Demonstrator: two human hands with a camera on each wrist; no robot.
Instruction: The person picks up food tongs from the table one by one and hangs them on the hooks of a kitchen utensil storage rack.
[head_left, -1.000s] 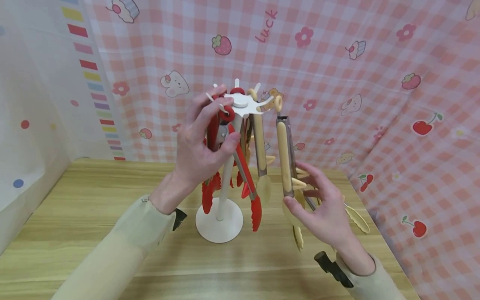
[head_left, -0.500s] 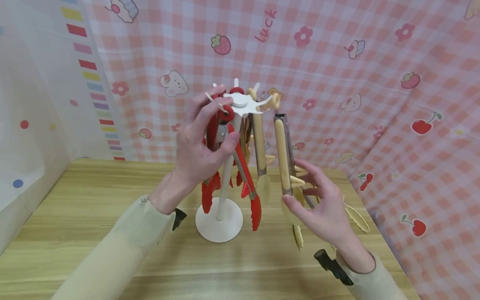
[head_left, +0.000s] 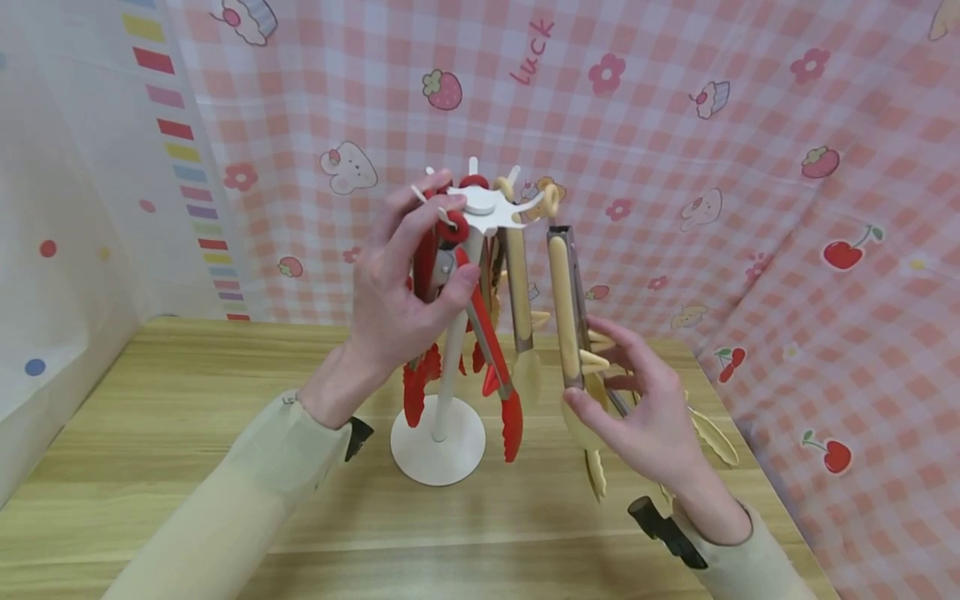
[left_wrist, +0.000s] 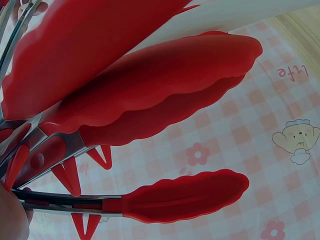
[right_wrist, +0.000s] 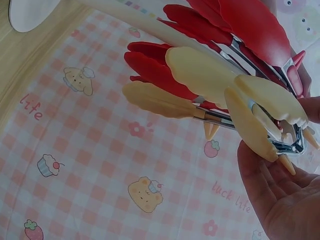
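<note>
A white utensil rack [head_left: 447, 367] stands upright with hook arms around its top. My left hand [head_left: 397, 292] grips its top, fingertips on the hub and thumb against hanging red tongs [head_left: 491, 350]. Red tongs heads [left_wrist: 165, 90] fill the left wrist view. My right hand [head_left: 637, 408] holds the lower part of cream-handled tongs [head_left: 566, 308]. Their pull ring [head_left: 551, 200] is at the tip of a right-hand hook arm; I cannot tell whether it is hooked. The tongs' pale yellow heads [right_wrist: 247, 122] face the right wrist camera. Another pair of cream tongs [head_left: 519, 283] hangs behind.
More pale yellow tongs [head_left: 712, 437] lie on the wooden table [head_left: 330, 508] behind my right hand, partly hidden. The rack's round white base [head_left: 427, 454] rests on the table. A pink checked cloth [head_left: 660, 167] hangs close behind and on the right.
My right hand has shifted the cream tongs slightly left and up, bringing the ring closer to the hook tip. The left hand and the rack have stayed put.
</note>
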